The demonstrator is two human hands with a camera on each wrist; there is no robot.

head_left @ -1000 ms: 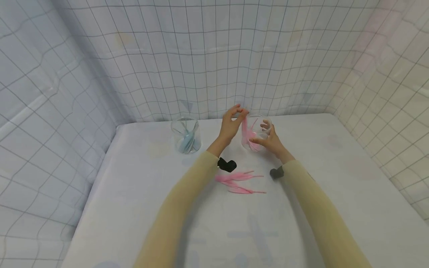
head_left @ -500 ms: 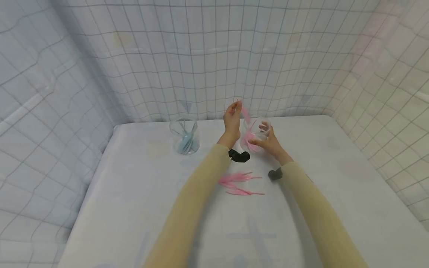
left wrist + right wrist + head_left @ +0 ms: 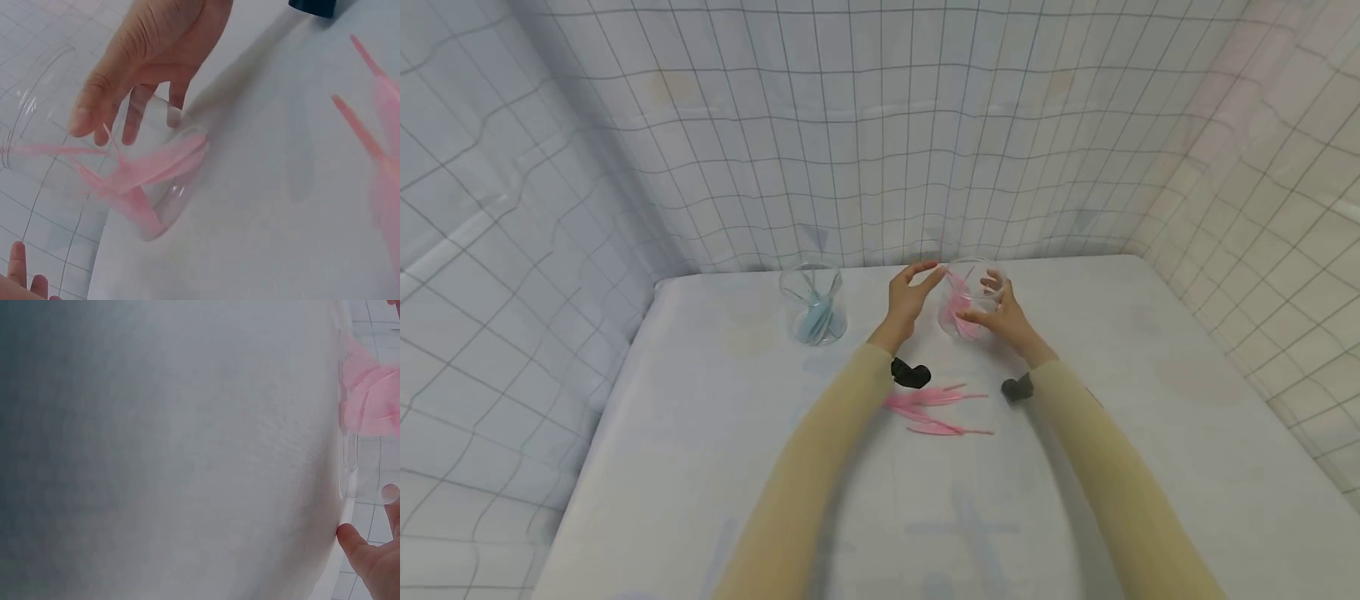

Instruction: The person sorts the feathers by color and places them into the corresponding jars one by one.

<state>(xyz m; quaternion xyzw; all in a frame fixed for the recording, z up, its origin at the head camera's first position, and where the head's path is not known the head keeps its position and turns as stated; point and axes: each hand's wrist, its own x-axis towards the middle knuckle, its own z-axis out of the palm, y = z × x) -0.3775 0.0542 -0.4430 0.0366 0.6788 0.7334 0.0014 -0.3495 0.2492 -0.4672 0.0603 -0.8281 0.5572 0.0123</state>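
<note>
In the head view, a clear glass (image 3: 951, 332) with pink feathers (image 3: 960, 310) inside stands near the table's back edge. My right hand (image 3: 1009, 318) holds this glass from the right, thumb in front and fingers round the far side. My left hand (image 3: 908, 302) is left of the rim, fingers straight, its tips close to a feather's thin stem. In the left wrist view, one pink stem (image 3: 56, 150) reaches out past the rim, and a few left fingers (image 3: 17, 259) show straight at the lower left. The right wrist view catches only part of the glass and feathers.
A second clear glass (image 3: 792, 321) with light blue feathers (image 3: 817, 321) stands to the left. Several loose pink feathers (image 3: 936, 429) lie on the white table (image 3: 715, 450) before the hands. Grid-patterned cloth (image 3: 865, 150) rises behind and at both sides.
My left hand first lifted a pink feather above the glass, then came down beside the rim. That feather now sits in the glass, let go. The right hand stays on the glass.
</note>
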